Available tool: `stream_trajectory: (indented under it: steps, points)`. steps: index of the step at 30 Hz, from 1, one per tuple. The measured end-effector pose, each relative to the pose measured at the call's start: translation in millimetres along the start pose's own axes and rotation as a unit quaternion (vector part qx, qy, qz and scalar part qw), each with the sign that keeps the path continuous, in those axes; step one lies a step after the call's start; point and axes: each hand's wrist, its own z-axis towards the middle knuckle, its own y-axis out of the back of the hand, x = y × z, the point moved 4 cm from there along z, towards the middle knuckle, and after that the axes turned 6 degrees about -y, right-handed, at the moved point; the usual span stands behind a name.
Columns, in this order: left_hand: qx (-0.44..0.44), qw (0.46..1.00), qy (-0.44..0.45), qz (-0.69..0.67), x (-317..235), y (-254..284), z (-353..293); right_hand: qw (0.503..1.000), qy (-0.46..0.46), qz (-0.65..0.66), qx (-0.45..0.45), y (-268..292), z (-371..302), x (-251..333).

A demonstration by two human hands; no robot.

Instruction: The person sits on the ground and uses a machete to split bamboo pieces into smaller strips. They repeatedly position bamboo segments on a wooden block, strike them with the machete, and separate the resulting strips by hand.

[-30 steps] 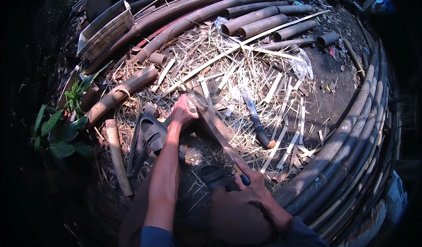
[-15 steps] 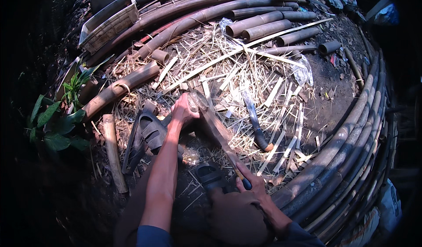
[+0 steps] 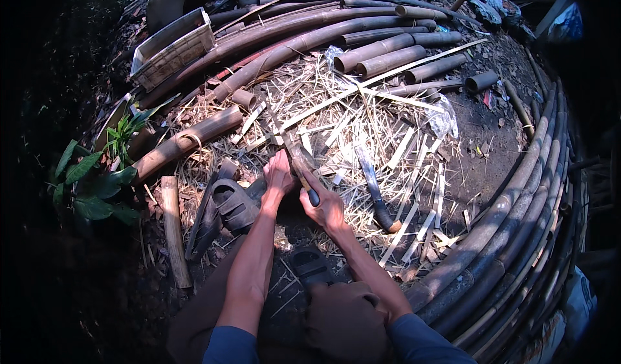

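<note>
My right hand (image 3: 325, 207) is closed round the dark, yellow-marked handle of a hand saw (image 3: 289, 141). The saw's long narrow blade points forward and slightly left, and its teeth are too small to make out. Beside the blade, my left hand (image 3: 278, 172) is closed on a short bamboo piece (image 3: 305, 157), mostly hidden by the hand and saw. Both hands are close together, in front of my sandalled feet (image 3: 236, 203). To the right of them a machete (image 3: 370, 176) with a dark handle lies on the shavings.
Bamboo shavings and split strips (image 3: 343, 131) cover the ground ahead. Long bamboo poles (image 3: 479, 247) curve along the right, with more poles (image 3: 310, 40) and cut tubes (image 3: 391, 60) at the back. A plastic crate (image 3: 171, 53) and a leafy plant (image 3: 97, 176) are left.
My right hand has pushed the saw forward and left, bringing it close to my left hand. The left hand still grips the bamboo piece; the view has shifted slightly.
</note>
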Motion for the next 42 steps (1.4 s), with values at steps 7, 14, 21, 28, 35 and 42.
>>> stream_trajectory:
  steps: [7,14,21,28,35,42]
  points:
    - [0.06,0.998,0.033,-0.016,-20.1,0.2,12.6,0.994,-0.065,-0.073,0.051,21.3,2.2,0.7]
    - [0.102,0.992,0.058,-0.043,-12.7,11.3,6.5,0.99,-0.099,-0.044,0.094,128.9,-156.4,10.1]
    - [0.043,0.998,0.032,-0.018,-7.0,-10.1,17.6,0.994,-0.05,-0.083,0.042,22.7,-7.5,-13.8]
    - [0.131,0.988,0.065,-0.041,-12.7,11.0,9.6,0.991,-0.054,-0.067,0.102,142.9,-159.5,-3.4]
    - [0.14,0.988,0.05,-0.028,-18.9,-0.9,15.6,0.992,-0.075,-0.084,0.063,31.9,-9.1,-19.4]
    - [0.14,0.986,0.06,-0.067,7.9,13.4,8.5,0.993,-0.063,-0.035,0.094,104.7,-132.8,-15.0]
